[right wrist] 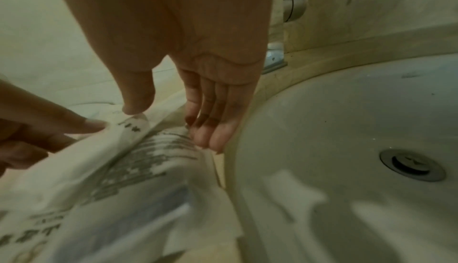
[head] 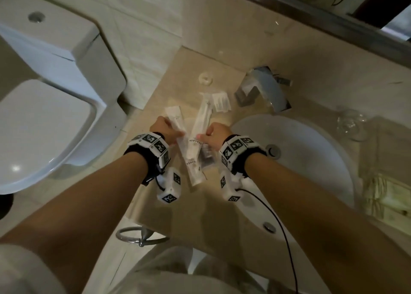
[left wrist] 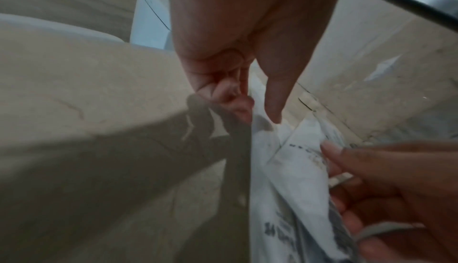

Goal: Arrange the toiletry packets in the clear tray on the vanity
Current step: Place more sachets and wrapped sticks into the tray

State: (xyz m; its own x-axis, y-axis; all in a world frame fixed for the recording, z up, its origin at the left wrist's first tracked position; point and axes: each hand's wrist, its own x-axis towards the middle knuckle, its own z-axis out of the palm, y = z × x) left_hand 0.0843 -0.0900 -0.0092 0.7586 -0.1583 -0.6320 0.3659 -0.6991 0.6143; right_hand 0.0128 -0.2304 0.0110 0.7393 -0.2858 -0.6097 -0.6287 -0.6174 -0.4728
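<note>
Several long white toiletry packets [head: 201,124] lie bunched on the beige vanity top [head: 191,66], left of the sink. My left hand [head: 171,132] pinches the edge of one white packet [left wrist: 270,149] between its thumb and curled fingers. My right hand [head: 206,135] holds a printed clear packet [right wrist: 153,159] and a white one between its thumb and straight fingers. In the right wrist view a left fingertip touches that same bundle. A small packet [head: 220,102] lies further back. I cannot make out the rim of the clear tray.
A white sink basin [head: 300,160] lies right beside my right hand, with a chrome faucet [head: 262,91] behind it. A drinking glass [head: 351,124] stands to its right. A toilet [head: 44,126] is on the left and a towel ring [head: 138,235] hangs below the counter's edge.
</note>
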